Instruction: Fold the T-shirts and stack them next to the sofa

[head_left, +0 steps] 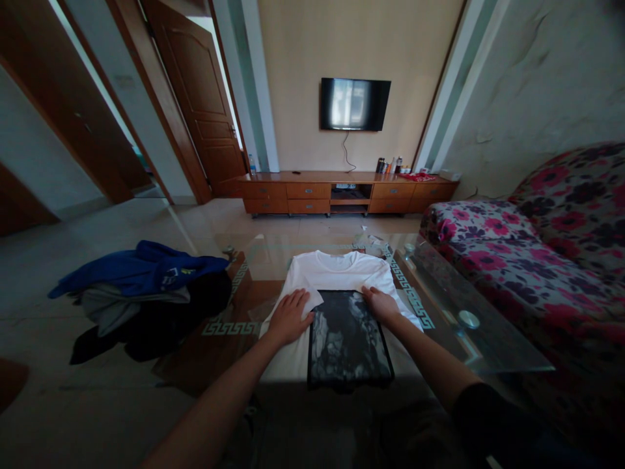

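Observation:
A white T-shirt (336, 270) with a dark printed panel (347, 339) lies flat on a glass coffee table (469, 326), neck pointing away from me. My left hand (289, 317) rests palm down on the shirt's left side, over a folded-in sleeve, fingers stretched flat. My right hand (381, 304) presses flat on the shirt's right side at the print's upper corner. Neither hand holds anything.
A heap of clothes (141, 293), blue on top of grey and black, sits on the table's left part. A floral sofa (547, 254) stands at the right. A wooden TV cabinet (342, 192) and a wall television (354, 104) are at the far wall; doors at left.

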A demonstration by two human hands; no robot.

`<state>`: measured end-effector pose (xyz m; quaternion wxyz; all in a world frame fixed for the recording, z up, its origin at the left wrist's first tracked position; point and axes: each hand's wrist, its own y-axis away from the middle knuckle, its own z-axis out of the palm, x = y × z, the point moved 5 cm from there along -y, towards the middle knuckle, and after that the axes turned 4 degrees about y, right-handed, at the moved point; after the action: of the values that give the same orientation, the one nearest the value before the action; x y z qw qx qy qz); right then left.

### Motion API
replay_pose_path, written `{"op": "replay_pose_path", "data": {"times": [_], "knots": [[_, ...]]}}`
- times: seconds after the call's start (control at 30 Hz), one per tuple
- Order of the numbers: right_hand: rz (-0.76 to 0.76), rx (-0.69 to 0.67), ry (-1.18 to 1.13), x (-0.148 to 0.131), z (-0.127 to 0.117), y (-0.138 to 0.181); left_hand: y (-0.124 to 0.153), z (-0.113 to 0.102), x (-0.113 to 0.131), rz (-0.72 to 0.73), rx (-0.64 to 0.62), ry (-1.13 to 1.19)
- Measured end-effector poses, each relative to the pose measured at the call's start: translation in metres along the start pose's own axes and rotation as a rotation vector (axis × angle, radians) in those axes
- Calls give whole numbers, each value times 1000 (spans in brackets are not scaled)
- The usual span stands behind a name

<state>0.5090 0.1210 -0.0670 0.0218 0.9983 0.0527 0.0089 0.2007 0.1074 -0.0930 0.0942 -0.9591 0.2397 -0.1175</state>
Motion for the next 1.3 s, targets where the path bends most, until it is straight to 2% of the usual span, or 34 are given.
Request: {"op": "replay_pose_path", "data": {"times": [0.2, 0.4, 0.63, 0.8, 1.0, 1.1, 1.23, 1.3], "knots": [[-61, -5, 37, -2, 1, 4, 0, 2, -1, 12, 3, -1], [-244, 27, 167, -4, -3, 10, 0, 5, -4, 7, 7, -2], [-144, 133, 198, 1, -13, 12, 0, 5, -3, 3, 6, 5], [-241, 200, 202, -2, -15, 15, 0, 4, -3, 8, 1, 6], [-281, 144, 58, -4, -4, 15, -1, 6, -4, -11, -14, 16], [-203, 191, -115, 14, -13, 8, 0, 5, -4, -11, -12, 20], [92, 470, -310, 68, -35, 3, 0, 5, -4, 6, -7, 17], [187, 495, -285, 88, -34, 5, -1, 6, -4, 10, -11, 18]]}}
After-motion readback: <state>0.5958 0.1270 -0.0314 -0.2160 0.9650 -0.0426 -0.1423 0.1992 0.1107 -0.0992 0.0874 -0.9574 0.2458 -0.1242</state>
